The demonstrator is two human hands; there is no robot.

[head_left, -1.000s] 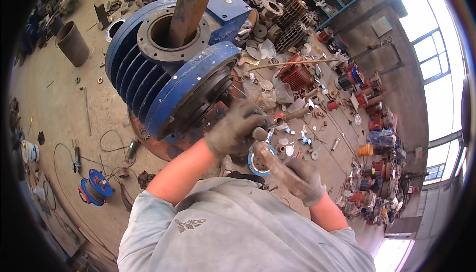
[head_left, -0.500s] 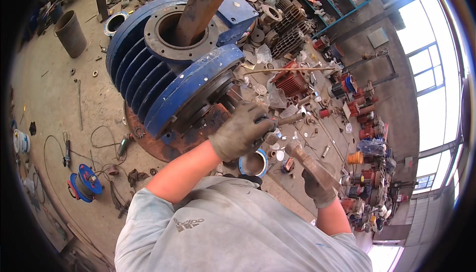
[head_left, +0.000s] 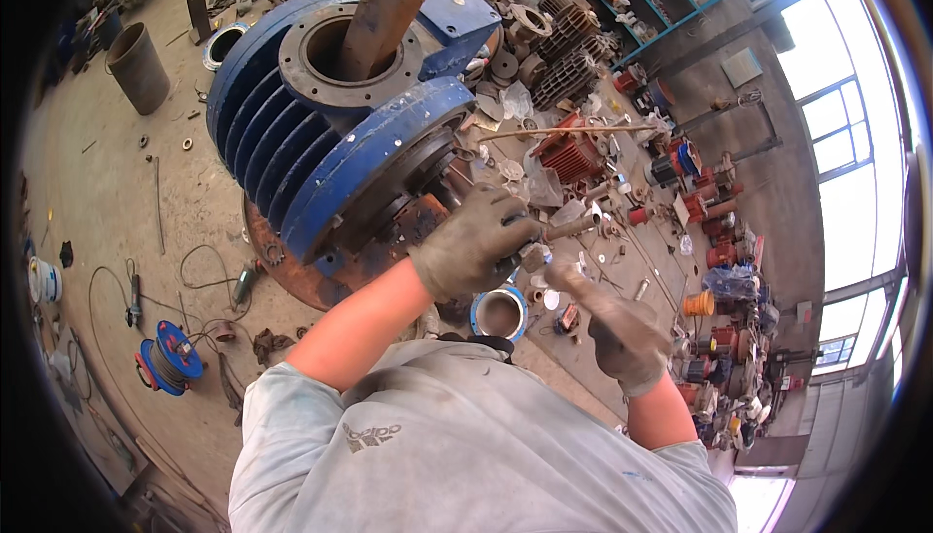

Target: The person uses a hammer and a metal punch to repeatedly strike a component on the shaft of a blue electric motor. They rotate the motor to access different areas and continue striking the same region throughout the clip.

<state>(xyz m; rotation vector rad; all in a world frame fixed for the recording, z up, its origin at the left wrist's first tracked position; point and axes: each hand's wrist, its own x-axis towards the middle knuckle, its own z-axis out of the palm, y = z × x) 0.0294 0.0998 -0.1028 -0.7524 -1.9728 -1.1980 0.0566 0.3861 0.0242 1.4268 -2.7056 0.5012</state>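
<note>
Workshop floor [head_left: 107, 203], two gloved hands [head_left: 474, 241], one blurred hammer [head_left: 610, 306]

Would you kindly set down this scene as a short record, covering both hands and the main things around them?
Left hand: gloved, closed around a metal piece, mostly hidden
Right hand: gloved, gripping a hammer, blurred
Machine housing: blue, ribbed
Rusty bar: slanting into the housing
Cable reel: blue, on the floor, left side
</note>
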